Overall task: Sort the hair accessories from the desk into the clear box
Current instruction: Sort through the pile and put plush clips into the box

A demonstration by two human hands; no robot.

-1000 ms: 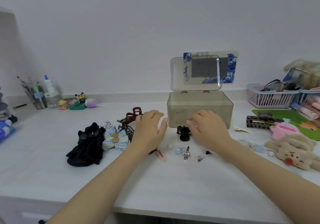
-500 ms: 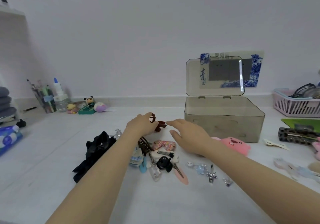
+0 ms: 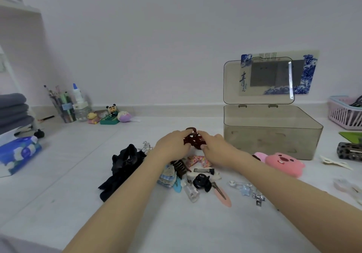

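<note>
A plain pale wall backs a white worktop (image 3: 58,174), and there is only the head view, looking down over my two forearms. Both hands meet at the middle of the scene: my left hand (image 3: 172,145) and my right hand (image 3: 217,148) each pinch a side of a dark red claw clip (image 3: 193,140), fingers curled round it, holding it just above the pile. I judge I hold it with both hands to steady it or close its teeth before carrying it over.

The clear box (image 3: 272,133) stands just to the right of my right hand, its lid (image 3: 258,80) propped upright against the wall, so the opening is free for dropping things in; it looks empty as far as I can tell.

Nearer to me lies the rest of the sorting: a black scrunchie (image 3: 121,170) at left, a brown claw clip (image 3: 179,167), a small black claw clip (image 3: 201,181), a pink snap clip (image 3: 222,196) and a floral bow (image 3: 197,159), all crowded together. A pink plush (image 3: 282,163) rests against the box front. Most of the task remains.
</note>
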